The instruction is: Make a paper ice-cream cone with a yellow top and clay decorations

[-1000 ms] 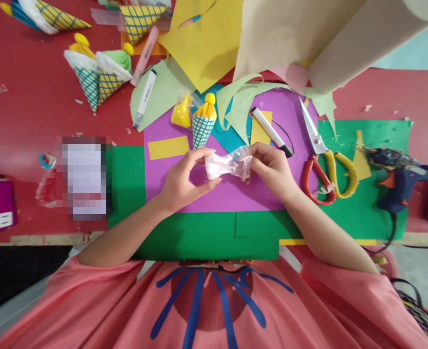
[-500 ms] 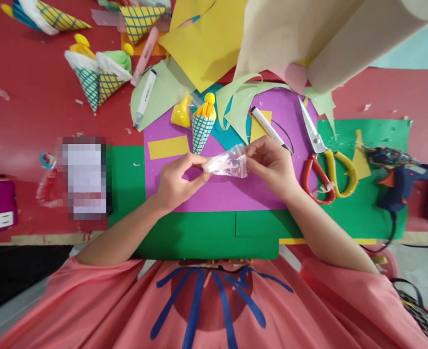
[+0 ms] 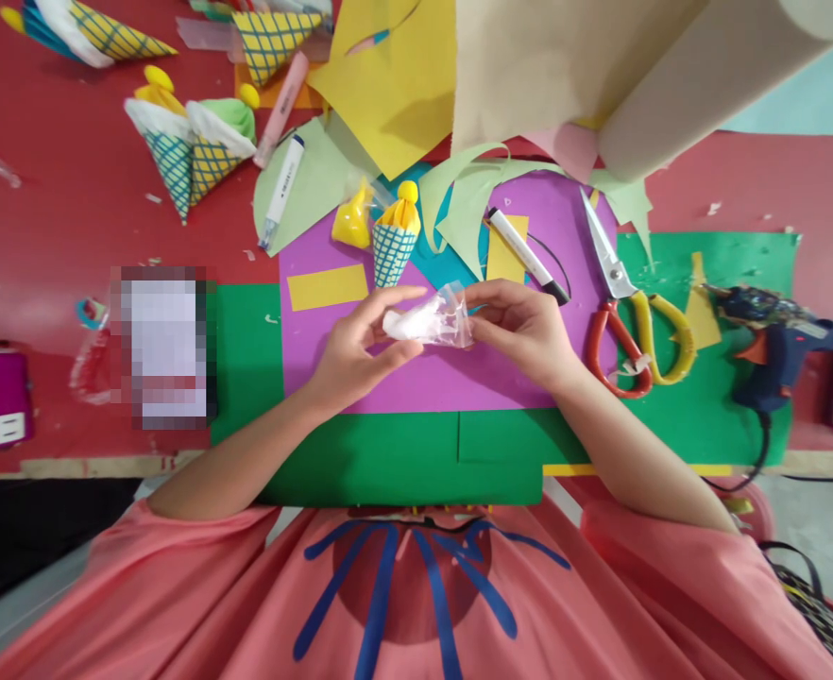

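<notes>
Head view: a crinkled clear plastic bag (image 3: 449, 324) bulges smooth white at left; the right hand (image 3: 519, 326) pinches its right edge, the left hand (image 3: 356, 345) curves thumb and forefinger wide around it.

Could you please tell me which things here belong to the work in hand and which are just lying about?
In hand:
small clear bag with white contents, pinched by the right hand, with the left hand around its other end

Seemingly just lying about:
scissors
glue gun
white-and-black marker
beige roll
checkered cone nearest the hands
</notes>
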Action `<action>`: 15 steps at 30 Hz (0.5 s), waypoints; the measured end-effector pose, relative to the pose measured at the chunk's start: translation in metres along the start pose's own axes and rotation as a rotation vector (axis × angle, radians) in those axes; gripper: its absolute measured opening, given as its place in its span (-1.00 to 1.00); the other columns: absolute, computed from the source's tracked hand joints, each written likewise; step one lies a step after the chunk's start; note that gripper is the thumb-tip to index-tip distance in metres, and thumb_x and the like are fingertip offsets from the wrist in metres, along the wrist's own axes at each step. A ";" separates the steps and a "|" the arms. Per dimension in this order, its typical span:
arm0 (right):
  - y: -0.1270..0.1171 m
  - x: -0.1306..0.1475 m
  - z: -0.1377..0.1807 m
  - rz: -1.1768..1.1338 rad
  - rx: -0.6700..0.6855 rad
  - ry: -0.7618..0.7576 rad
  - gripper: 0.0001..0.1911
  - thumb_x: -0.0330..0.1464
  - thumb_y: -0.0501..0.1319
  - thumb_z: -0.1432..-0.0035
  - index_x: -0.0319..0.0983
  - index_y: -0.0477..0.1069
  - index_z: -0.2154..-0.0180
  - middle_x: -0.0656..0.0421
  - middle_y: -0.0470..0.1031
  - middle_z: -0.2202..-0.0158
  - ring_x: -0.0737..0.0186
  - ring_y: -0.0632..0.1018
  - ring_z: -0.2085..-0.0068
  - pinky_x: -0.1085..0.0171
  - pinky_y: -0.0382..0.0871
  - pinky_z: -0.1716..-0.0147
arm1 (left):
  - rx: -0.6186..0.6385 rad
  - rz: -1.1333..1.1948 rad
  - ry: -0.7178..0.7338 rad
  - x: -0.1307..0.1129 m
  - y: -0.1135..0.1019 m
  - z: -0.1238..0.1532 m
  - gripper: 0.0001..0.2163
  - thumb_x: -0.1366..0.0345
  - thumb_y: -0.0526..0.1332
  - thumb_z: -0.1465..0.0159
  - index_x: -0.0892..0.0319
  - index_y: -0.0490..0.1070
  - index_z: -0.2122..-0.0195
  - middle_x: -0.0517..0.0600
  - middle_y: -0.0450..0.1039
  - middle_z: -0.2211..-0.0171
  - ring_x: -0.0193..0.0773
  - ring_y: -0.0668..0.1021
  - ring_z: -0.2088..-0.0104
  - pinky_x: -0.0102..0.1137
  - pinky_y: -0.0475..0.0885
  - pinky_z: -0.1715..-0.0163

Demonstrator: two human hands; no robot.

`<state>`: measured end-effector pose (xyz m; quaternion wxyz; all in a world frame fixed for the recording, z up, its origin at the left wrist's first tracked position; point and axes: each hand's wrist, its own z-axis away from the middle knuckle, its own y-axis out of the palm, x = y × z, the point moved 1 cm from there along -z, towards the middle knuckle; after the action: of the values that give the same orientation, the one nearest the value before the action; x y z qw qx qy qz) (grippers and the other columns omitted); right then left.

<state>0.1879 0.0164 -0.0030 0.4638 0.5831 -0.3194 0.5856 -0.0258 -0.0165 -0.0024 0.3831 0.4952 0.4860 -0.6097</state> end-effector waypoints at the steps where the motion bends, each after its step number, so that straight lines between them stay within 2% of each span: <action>1: 0.001 -0.001 0.000 0.013 -0.006 -0.011 -0.71 -0.27 0.43 -0.06 -0.26 0.53 0.19 0.14 0.63 0.21 0.39 0.60 0.38 0.35 0.57 0.33 | 0.010 0.054 -0.044 0.000 0.001 -0.001 -0.51 -0.08 0.30 -0.22 0.09 0.44 -0.07 0.03 0.60 0.15 -0.26 0.67 0.33 -0.42 0.62 0.38; 5: 0.003 -0.004 0.002 0.083 0.012 -0.040 -0.72 -0.22 0.37 -0.14 -0.25 0.54 0.17 0.12 0.62 0.18 0.34 0.61 0.31 0.33 0.55 0.29 | 0.005 0.202 -0.156 0.001 0.003 -0.004 -0.58 0.02 0.38 -0.18 0.13 0.54 0.01 0.04 0.64 0.19 -0.32 0.67 0.42 -0.45 0.63 0.37; 11: 0.005 -0.007 0.004 0.270 0.050 -0.158 -0.73 -0.29 0.30 -0.23 -0.24 0.57 0.06 0.06 0.62 0.08 0.19 0.61 0.09 0.22 0.51 0.11 | -0.103 0.211 -0.220 0.001 0.002 -0.003 -0.63 0.10 0.43 -0.13 0.20 0.60 0.11 0.00 0.65 0.38 -0.32 0.66 0.51 -0.53 0.58 0.50; 15: 0.005 -0.009 0.005 0.239 0.077 -0.133 -0.68 -0.29 0.33 -0.20 -0.25 0.56 0.02 0.05 0.61 0.07 0.23 0.61 0.12 0.27 0.52 0.16 | -0.111 0.252 -0.226 0.000 0.001 -0.004 -0.69 0.10 0.44 -0.12 0.21 0.59 0.22 -0.03 0.63 0.42 -0.33 0.65 0.54 -0.53 0.58 0.51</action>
<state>0.1844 0.0090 -0.0103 0.3458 0.5960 -0.3939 0.6083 -0.0245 -0.0128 -0.0030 0.5356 0.4585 0.4069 -0.5808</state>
